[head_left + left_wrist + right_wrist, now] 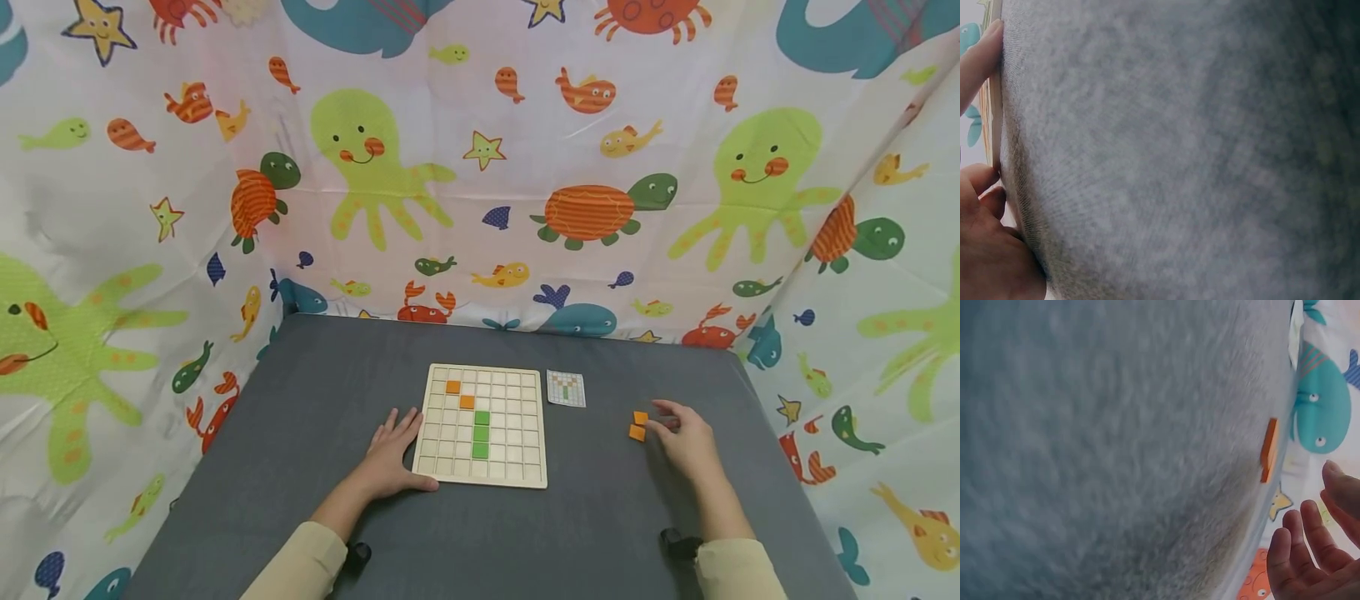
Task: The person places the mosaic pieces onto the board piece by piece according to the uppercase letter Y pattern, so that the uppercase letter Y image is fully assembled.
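A square wooden grid board (517, 475) lies on the dark grey table, with two orange tiles and three green tiles (481, 433) in its cells. My left hand (392, 454) rests at the board's left edge and lower left corner, fingers spread, touching its side. In the left wrist view, the fingertips (985, 53) meet the board's edge (995, 125). Two loose orange tiles (637, 432) lie on the table to the right. Beside them is my right hand (684, 440), fingers loosely bent. The right wrist view shows this hand (1316, 556) apart from the orange tiles (1269, 450), holding nothing visible.
A small printed pattern card (566, 389) lies just right of the board's upper corner. Grey cloth (337, 358) covers the table. A curtain with sea animals (480, 208) rises behind the table and along both sides.
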The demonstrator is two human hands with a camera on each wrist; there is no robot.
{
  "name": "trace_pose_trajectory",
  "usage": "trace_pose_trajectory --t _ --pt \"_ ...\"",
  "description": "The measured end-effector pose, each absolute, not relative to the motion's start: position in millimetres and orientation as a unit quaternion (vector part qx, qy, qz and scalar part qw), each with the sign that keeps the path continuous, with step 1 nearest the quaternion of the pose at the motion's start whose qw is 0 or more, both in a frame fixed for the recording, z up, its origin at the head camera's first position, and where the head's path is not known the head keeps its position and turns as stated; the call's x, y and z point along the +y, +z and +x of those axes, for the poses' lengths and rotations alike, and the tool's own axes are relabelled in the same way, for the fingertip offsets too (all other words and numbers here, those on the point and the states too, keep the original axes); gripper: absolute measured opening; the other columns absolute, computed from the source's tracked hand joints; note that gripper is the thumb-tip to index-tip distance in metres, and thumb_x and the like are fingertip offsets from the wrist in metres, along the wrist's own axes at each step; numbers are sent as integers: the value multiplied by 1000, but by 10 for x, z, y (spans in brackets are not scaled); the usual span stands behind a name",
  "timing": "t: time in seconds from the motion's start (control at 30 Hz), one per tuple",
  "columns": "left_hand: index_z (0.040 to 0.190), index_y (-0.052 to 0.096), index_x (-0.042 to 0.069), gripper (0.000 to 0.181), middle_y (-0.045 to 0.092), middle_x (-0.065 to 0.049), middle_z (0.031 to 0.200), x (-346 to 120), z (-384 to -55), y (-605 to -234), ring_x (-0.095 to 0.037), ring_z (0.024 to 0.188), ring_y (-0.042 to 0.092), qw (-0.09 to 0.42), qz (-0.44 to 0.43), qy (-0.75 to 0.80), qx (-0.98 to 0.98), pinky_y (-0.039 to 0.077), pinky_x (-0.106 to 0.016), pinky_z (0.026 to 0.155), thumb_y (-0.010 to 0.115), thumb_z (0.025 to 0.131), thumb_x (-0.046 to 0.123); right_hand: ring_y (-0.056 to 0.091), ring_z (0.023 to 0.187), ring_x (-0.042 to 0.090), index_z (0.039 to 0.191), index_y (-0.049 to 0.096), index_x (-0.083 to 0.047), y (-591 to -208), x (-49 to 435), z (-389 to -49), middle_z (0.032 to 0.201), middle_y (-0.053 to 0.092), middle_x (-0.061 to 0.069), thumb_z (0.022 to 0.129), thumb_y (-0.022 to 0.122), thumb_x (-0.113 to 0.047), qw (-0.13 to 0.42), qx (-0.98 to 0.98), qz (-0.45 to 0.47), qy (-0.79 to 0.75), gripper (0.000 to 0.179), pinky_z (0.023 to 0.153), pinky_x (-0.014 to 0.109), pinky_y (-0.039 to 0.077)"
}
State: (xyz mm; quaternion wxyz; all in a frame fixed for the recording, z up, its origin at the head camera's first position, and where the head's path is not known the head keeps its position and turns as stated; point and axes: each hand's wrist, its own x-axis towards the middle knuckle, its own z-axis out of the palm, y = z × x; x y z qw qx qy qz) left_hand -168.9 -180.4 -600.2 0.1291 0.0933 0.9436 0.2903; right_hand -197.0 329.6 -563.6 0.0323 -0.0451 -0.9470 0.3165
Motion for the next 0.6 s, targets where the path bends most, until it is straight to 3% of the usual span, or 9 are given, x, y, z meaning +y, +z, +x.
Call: trace_pose_trajectory --t 0.37,0.6 --pt "162 23 15 129 18 -5 170 -1787 -1689 -5972 -37 157 -2 131 92 288 944 8 -60 125 89 62 63 63 97 33 135 61 -2 -5757 3472 -2124 123 62 24 92 72 -8 -33 -952 -53 301 44 80 50 52" --pt "162 24 15 129 18 -6 170 -1787 -1677 -5967 -38 157 -1 128 94 289 944 9 -61 124 89 62 63 60 99 34 138 60 -4 -5789 3476 -2210 117 63 23 94 69 -7 -57 -953 -27 298 45 85 54 50"
